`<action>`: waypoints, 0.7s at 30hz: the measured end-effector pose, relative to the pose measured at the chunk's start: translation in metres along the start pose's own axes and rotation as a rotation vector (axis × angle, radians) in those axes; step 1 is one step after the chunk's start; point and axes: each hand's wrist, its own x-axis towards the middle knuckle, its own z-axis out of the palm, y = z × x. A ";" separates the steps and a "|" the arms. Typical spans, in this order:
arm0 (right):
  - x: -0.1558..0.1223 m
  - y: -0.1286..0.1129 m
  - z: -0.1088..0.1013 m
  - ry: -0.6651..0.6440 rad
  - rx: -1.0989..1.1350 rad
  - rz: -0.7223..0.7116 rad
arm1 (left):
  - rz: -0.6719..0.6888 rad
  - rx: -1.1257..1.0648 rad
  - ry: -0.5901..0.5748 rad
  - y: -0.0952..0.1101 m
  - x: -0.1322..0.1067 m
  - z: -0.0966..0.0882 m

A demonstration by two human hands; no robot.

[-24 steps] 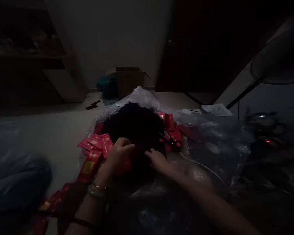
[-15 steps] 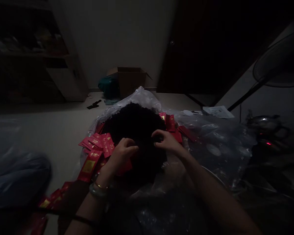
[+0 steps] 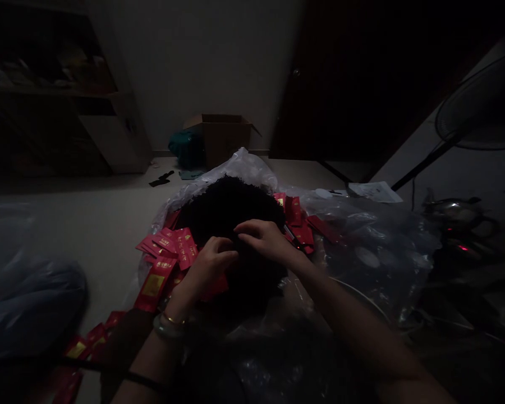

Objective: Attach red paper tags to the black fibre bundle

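Observation:
A big mound of black, frizzy-edged material (image 3: 235, 202) sits in a clear plastic bag (image 3: 252, 165) in front of me; its kind is too dark to tell. Over its near side, my left hand (image 3: 212, 259) has thumb and fingers drawn together. My right hand (image 3: 263, 238) is close beside it, fingers bent and thumb tucked under. Whatever lies between the fingertips of either hand is lost in the dark. Red packets with gold print (image 3: 154, 283) lie by my left hand, and more red packets (image 3: 305, 233) are beyond my right wrist. A thin dark stick with a pale end (image 3: 293, 237) shows beside that wrist.
An open cardboard box (image 3: 227, 137) and a teal bag (image 3: 186, 148) stand against the wall. Clear plastic sheeting (image 3: 379, 247) spreads on the right, near a fan (image 3: 467, 112). More red packets (image 3: 78, 350) lie low on the left.
My right hand has moved left, close to my left hand, its fingers now pointing left. The thin stick beside its wrist has come into view. My left hand has hardly moved.

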 end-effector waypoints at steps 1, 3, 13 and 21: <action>-0.001 0.002 -0.001 0.017 -0.001 0.023 | 0.051 0.047 0.003 0.000 0.000 0.000; -0.004 0.008 -0.005 0.062 -0.003 0.077 | 0.140 0.124 0.022 -0.001 0.000 -0.001; -0.034 0.025 0.006 -0.248 -0.364 -0.114 | 0.184 0.079 0.018 -0.008 -0.001 0.005; -0.029 0.025 0.010 0.008 -0.096 -0.134 | -0.458 -0.573 -0.131 0.006 0.001 0.012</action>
